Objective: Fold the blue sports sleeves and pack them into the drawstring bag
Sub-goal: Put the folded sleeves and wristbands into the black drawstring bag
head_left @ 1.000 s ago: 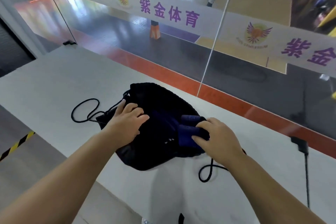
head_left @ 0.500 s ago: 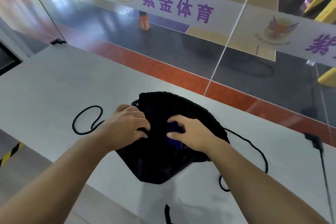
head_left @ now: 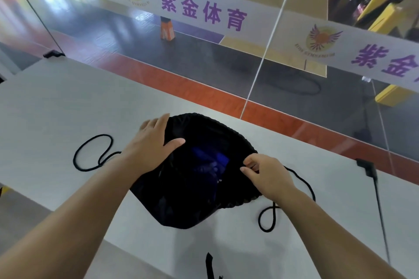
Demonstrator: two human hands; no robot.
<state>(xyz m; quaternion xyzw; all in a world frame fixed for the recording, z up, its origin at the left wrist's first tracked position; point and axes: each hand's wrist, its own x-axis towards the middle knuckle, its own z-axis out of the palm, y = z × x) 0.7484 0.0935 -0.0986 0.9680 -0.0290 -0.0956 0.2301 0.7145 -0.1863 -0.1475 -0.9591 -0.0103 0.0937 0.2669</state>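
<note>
A black drawstring bag (head_left: 188, 206) lies on the white table (head_left: 56, 106) with its mouth held wide. Folded blue sports sleeves (head_left: 210, 163) show inside the opening, partly in shadow. My left hand (head_left: 152, 142) grips the left rim of the bag's mouth, thumb inside and fingers over the edge. My right hand (head_left: 267, 174) pinches the right rim between thumb and fingers. One black cord loop (head_left: 90, 154) trails left of the bag. A second cord (head_left: 272, 217) loops out at the right, behind my right wrist.
A glass railing with a white banner (head_left: 204, 11) runs along the table's far edge, with a sports court below. A black clamp and cable (head_left: 371, 176) hang at the right. A black strap end (head_left: 209, 265) lies near the front edge.
My right hand pushed the blue sleeves into the bag, then came out and took the right rim. My left hand shifted up along the left rim. The bag's mouth is wider.
</note>
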